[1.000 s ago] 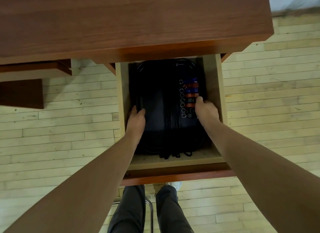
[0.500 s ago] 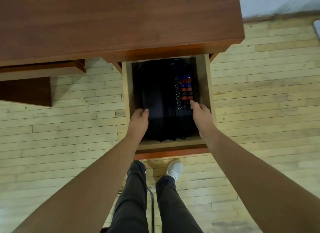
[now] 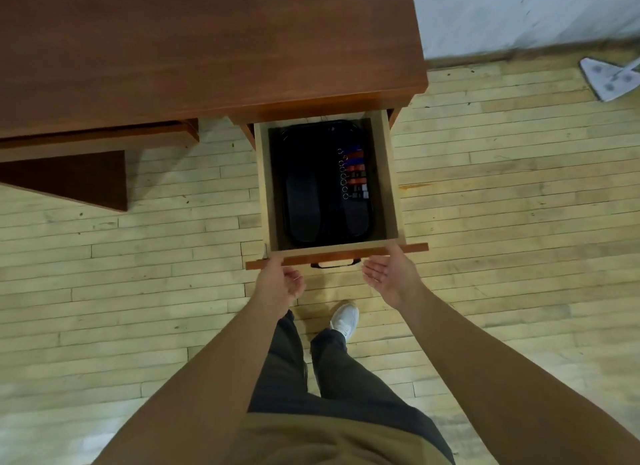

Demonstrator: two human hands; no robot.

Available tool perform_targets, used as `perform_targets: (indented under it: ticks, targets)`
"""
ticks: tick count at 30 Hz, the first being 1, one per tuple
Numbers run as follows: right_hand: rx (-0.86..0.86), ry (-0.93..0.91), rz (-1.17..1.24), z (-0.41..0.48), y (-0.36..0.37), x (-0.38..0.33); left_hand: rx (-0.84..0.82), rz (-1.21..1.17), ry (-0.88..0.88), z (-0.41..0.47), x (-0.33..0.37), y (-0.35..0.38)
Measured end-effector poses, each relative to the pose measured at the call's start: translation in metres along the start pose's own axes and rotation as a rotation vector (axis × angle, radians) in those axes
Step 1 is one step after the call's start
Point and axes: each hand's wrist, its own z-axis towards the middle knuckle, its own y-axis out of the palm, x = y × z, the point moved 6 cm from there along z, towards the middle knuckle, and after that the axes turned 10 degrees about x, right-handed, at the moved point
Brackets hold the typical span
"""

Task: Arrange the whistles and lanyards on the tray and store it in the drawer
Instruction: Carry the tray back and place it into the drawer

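Head view: the black tray (image 3: pixel 301 205) lies flat inside the open drawer (image 3: pixel 265 187), under the front edge of the worktop (image 3: pixel 207 42). The whistles (image 3: pixel 355 177) sit in a row along the tray's right side. The lanyards cannot be told apart from the dark tray. The left grip (image 3: pixel 280 284) sits at the left end of the drawer front (image 3: pixel 412 248), fingers loosely curled and holding nothing. The right grip (image 3: pixel 388 277) is spread, palm up, just right of the handle (image 3: pixel 335 264), also holding nothing.

What is left, I judge, is closing the drawer. A hard shove could slide the tray and scatter the row. An uneven push from one side may skew the drawer and jam it. Fingers curled over the front edge could be pinched.
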Motion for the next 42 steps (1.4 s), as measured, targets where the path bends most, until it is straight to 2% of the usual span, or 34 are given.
perform_targets:
  ticks: [4,9,15,29,35,42]
  targets:
    - [0.02,0.087,0.11,0.01,-0.004,0.007,-0.024,-0.128,-0.14,0.013,-0.009,-0.008]
    - [-0.017,0.08,0.294,0.027,0.005,-0.007,-0.07,-0.326,-0.054,0.026,0.012,0.003]
    - [-0.042,0.098,0.355,0.04,0.022,-0.027,-0.075,-0.437,-0.042,0.037,0.036,0.018]
    - [-0.18,0.023,0.346,0.061,0.104,-0.134,-0.2,-0.457,0.073,0.053,0.149,0.084]
    - [-0.2,-0.041,0.428,0.068,0.146,-0.173,-0.256,-0.47,0.113,0.058,0.194,0.112]
    - [-0.218,-0.069,0.492,0.066,0.18,-0.206,-0.304,-0.373,0.154,0.062,0.239,0.136]
